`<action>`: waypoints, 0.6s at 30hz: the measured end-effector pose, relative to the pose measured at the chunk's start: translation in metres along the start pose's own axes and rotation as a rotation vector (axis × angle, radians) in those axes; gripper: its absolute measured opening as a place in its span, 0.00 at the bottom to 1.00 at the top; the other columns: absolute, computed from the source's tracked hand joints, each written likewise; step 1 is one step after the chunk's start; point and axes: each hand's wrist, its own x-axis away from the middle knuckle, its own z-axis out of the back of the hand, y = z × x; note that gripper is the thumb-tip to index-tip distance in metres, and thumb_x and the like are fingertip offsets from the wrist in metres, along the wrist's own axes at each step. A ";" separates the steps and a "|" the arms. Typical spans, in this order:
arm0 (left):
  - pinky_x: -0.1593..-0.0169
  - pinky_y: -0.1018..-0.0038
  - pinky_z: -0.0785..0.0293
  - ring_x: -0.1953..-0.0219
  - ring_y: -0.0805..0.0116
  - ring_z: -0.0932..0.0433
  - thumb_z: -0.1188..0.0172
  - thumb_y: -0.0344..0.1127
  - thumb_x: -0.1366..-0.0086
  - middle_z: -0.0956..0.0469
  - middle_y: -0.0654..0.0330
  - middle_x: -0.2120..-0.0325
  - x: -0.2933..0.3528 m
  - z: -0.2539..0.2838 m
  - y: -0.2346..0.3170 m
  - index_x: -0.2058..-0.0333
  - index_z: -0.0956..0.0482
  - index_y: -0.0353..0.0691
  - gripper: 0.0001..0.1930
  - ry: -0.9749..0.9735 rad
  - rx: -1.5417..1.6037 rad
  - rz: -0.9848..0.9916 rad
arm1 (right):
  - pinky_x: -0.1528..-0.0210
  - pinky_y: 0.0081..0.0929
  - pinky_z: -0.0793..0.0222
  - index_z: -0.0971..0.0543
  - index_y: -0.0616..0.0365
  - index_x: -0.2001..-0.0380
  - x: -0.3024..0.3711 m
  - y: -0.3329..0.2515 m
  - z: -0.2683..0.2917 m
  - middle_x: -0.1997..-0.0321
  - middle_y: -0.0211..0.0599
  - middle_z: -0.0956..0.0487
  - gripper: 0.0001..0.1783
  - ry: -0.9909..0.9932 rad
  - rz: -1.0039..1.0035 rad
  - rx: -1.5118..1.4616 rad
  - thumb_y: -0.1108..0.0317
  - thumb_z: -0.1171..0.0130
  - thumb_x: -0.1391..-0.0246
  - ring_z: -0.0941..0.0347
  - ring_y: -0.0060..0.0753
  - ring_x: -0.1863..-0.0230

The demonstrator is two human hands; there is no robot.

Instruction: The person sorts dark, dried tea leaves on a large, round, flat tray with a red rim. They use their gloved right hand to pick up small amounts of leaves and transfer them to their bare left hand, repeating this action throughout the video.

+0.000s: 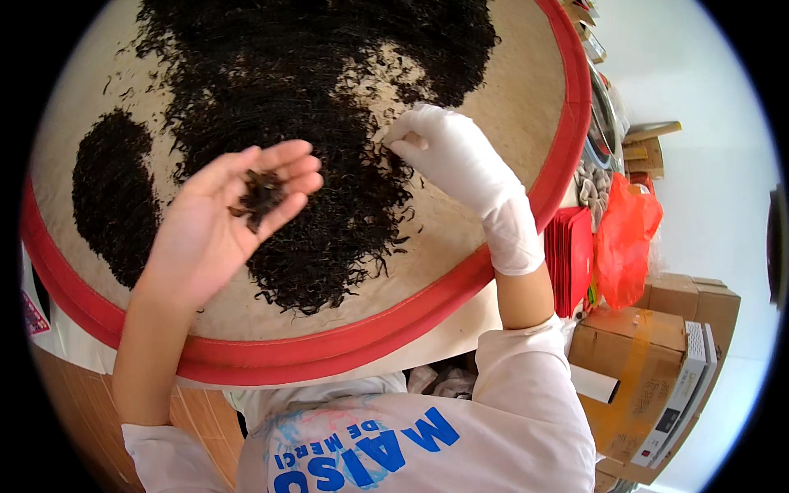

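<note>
Loose dark leaves (263, 197) in an upturned left hand (215, 212)
Its grip lies apart, slightly cupped, likely so nothing spills; the leaf heap (288, 90) spreads across the red-rimmed tray (279, 361). The gloved right hand (456, 156) curls at the heap; I cannot tell whether it pinches anything.

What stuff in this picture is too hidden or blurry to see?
In the head view:
Dark shreds in the left hand: blurred, too small to count.
What the right hand pinches, if anything: too small to tell.
That hand's fingernails: hidden by its white glove.
Round tray's far rim: cut off by the top edge.
</note>
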 end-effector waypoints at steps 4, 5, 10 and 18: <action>0.49 0.76 0.23 0.51 0.66 0.24 0.57 0.36 0.29 0.25 0.53 0.54 0.002 -0.001 0.008 0.47 0.31 0.28 0.19 0.134 0.008 -0.114 | 0.60 0.34 0.28 0.19 0.55 0.69 -0.001 0.001 -0.012 0.68 0.39 0.22 0.07 -0.074 0.098 0.030 0.68 0.39 0.54 0.24 0.43 0.64; 0.49 0.77 0.24 0.51 0.67 0.24 0.57 0.36 0.29 0.25 0.54 0.53 0.004 -0.003 0.009 0.46 0.31 0.29 0.19 0.164 -0.001 -0.125 | 0.60 0.33 0.28 0.19 0.55 0.68 -0.002 -0.002 -0.015 0.69 0.38 0.22 0.08 -0.095 0.143 0.057 0.68 0.38 0.54 0.25 0.41 0.64; 0.49 0.77 0.24 0.50 0.68 0.25 0.57 0.35 0.29 0.26 0.54 0.52 0.001 -0.001 0.009 0.46 0.31 0.29 0.19 0.154 -0.003 -0.096 | 0.62 0.34 0.29 0.22 0.56 0.71 0.000 -0.004 -0.030 0.72 0.38 0.25 0.08 -0.055 0.269 0.153 0.68 0.35 0.56 0.27 0.41 0.66; 0.49 0.78 0.24 0.51 0.69 0.25 0.57 0.35 0.29 0.26 0.55 0.53 0.002 -0.002 0.010 0.46 0.31 0.30 0.18 0.176 -0.009 -0.105 | 0.62 0.29 0.28 0.20 0.58 0.68 0.002 -0.012 -0.013 0.67 0.37 0.20 0.08 -0.138 -0.067 -0.419 0.65 0.40 0.48 0.23 0.36 0.64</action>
